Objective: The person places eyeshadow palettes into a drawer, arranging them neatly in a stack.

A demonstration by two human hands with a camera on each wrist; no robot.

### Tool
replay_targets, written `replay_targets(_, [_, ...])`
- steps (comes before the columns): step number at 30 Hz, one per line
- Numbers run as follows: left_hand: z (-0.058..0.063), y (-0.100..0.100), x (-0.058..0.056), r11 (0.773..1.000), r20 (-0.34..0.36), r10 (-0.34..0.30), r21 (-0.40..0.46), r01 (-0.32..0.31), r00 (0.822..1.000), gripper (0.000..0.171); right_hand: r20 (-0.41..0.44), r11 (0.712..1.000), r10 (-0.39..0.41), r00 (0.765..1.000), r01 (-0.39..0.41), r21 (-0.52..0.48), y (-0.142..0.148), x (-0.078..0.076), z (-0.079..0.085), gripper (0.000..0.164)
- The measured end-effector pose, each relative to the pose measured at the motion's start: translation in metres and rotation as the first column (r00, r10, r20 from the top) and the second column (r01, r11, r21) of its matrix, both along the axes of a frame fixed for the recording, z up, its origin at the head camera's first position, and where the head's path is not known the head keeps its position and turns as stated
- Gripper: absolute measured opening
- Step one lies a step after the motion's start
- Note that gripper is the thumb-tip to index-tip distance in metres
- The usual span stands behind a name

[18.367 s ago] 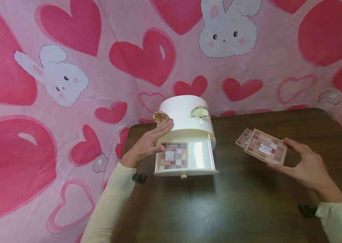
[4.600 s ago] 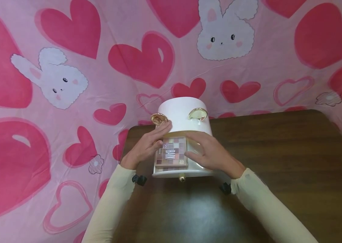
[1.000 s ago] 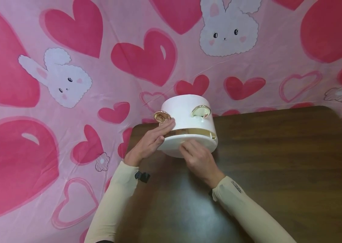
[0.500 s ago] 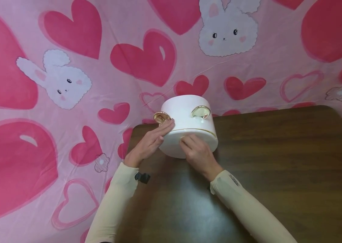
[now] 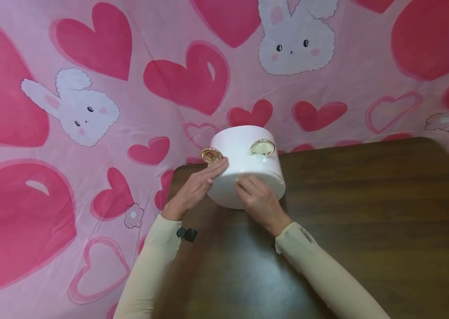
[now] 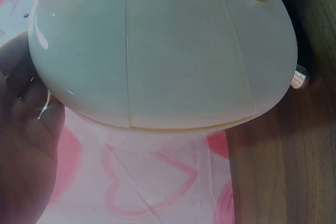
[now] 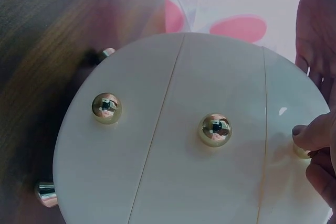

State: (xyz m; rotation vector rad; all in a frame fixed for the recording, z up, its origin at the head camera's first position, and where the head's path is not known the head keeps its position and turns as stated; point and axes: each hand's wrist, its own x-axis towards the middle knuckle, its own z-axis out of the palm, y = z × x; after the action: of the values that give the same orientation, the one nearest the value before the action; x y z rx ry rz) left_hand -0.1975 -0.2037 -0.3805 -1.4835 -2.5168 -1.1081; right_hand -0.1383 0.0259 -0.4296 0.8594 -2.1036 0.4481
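Note:
A white drawer organizer (image 5: 242, 148) with gold-lined ears stands at the table's back left. Its front carries three drawers, all flush, each with a round gold knob; the middle knob (image 7: 215, 129) shows in the right wrist view. My right hand (image 5: 262, 204) pinches the top drawer's knob (image 7: 303, 151) between thumb and fingers. With fingers fairly straight, my left hand (image 5: 194, 188) rests against the organizer's upper left side, beside the left ear (image 5: 211, 154). The makeup palettes are out of sight.
The dark wooden table (image 5: 352, 212) extends to the right and front. Behind and to the left hangs a pink cloth (image 5: 160, 102) with hearts and rabbits. Short gold feet (image 7: 47, 194) stick out from the organizer's side.
Makeup palettes went from my right hand onto another in the extended drawer. My right hand then took the knob, and the drawer slid in flush. My left hand stayed on the organizer.

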Motion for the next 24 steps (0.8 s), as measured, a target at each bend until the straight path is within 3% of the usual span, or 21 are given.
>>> replay_targets(3, [-0.001,0.0,-0.001,1.0,-0.002,0.0,0.008,0.0,1.0,0.067,0.036,1.0,0.003,0.999,-0.004,0.012,0.001,0.0,0.001,0.016])
replay_targets(6, [-0.001,-0.003,-0.001,1.0,-0.003,0.019,0.003,-0.019,1.0,0.063,0.137,0.999,0.043,0.99,-0.045,0.016,0.002,0.001,0.005,0.026])
replay_targets(12, [0.002,-0.009,0.005,0.995,-0.022,0.098,-0.031,-0.099,0.995,0.06,0.338,0.981,0.177,0.924,-0.191,0.011,0.015,0.01,0.021,0.06])
replay_targets(17, [0.015,-0.01,0.008,0.991,-0.021,0.12,-0.063,-0.121,0.993,0.063,0.379,0.964,0.252,0.891,-0.266,-0.016,0.038,0.022,0.033,0.065])
replay_targets(20, [0.026,-0.01,0.009,0.984,-0.04,0.128,-0.12,-0.132,0.991,0.061,0.379,0.963,0.256,0.889,-0.27,-0.019,0.056,0.029,0.038,0.067])
replay_targets(24, [0.041,-0.008,0.015,0.969,-0.126,0.137,-0.189,-0.159,0.983,0.069,0.386,0.968,0.223,0.895,-0.25,0.018,0.086,0.039,0.045,0.071])
